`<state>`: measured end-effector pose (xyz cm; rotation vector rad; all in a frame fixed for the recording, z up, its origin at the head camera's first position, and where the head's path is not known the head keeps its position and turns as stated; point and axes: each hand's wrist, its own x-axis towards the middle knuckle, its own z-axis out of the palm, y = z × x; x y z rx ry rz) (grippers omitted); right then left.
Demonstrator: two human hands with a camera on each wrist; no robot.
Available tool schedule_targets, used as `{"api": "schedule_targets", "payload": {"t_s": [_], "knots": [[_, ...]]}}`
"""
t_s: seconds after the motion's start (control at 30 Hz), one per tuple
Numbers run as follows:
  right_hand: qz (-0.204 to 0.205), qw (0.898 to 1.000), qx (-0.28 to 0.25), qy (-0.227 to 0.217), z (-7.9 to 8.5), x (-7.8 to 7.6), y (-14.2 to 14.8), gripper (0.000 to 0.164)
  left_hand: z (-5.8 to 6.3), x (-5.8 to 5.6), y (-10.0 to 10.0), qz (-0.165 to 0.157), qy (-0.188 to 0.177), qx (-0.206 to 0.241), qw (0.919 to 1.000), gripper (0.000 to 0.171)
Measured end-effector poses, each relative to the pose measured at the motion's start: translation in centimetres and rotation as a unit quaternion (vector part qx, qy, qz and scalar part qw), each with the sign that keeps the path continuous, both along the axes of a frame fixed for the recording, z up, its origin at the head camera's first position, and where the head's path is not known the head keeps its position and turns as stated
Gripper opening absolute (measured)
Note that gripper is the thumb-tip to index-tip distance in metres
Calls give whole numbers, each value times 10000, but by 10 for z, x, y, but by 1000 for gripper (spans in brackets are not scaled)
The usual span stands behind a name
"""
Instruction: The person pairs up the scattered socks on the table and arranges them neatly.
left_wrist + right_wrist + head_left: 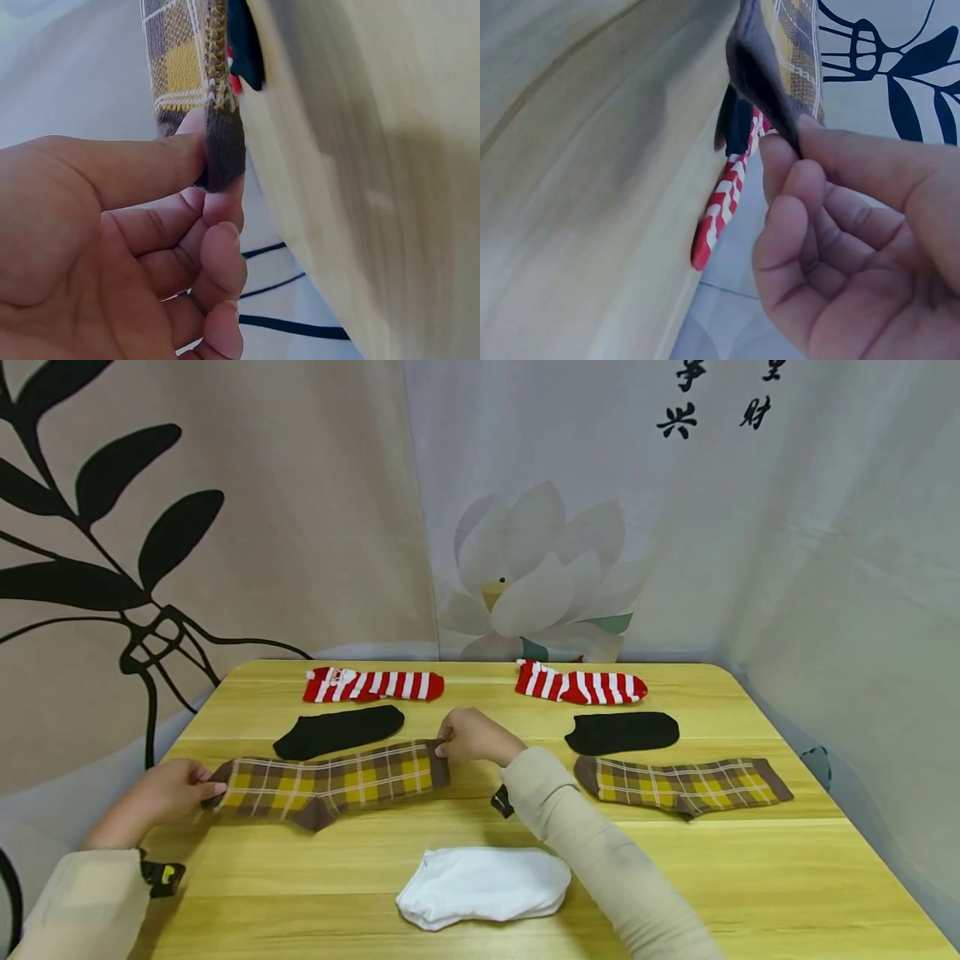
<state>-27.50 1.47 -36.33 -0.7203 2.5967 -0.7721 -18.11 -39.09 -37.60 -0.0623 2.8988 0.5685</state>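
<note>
- Table (247,893): wood-look top, socks laid out left & right. Main risk, I'd judge, is a crooked or bunched lay-down, b/c the held one hangs from its 2 ends only.
- R sleeve (600,852): reaches over the near right part, just beside the white sock (487,885) in the head view; a low sweep back could drag it.
- Held plaid sock (330,785): left side, stretched btwn both hands, toe end left, cuff end right. Looks raised at both ends; can't tell if the heel touches down. Uneven pull or an early let-go at one end could twist it.
- Black sock (341,732): just beyond on the far side, partly overlapped by the plaid in the head view; poss. nudged or covered if the plaid drops too far back.
- L hand (168,789): thumb & forefinger clamped on the toe tip, no gap bar the fabric; other fingers loosely bent, off the sock.
- R hand (476,737): thumb & fingertips pinch one corner of the cuff, rest curled under.
- Cuff (441,764): mouth gapes in the R wrist view; held by an edge only, so prob. slips or folds first.
</note>
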Motion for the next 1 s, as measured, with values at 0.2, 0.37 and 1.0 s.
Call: {"api": "schedule_targets", "payload": {"t_s": [0.2, 0.37, 1.0], "knots": [[-14, 9998, -201, 15, 10, 4, 18, 17, 5, 2, 14, -150, 272, 83, 9995, 33], [-98, 9996, -222, 111, 17, 8, 36, 15, 10, 3, 27, -270, 482, 110, 9984, 38], [-427, 9982, -416, 30, 24, 19, 113, 11, 11, -3, 82, -395, 794, 859, 9924, 38]]}}
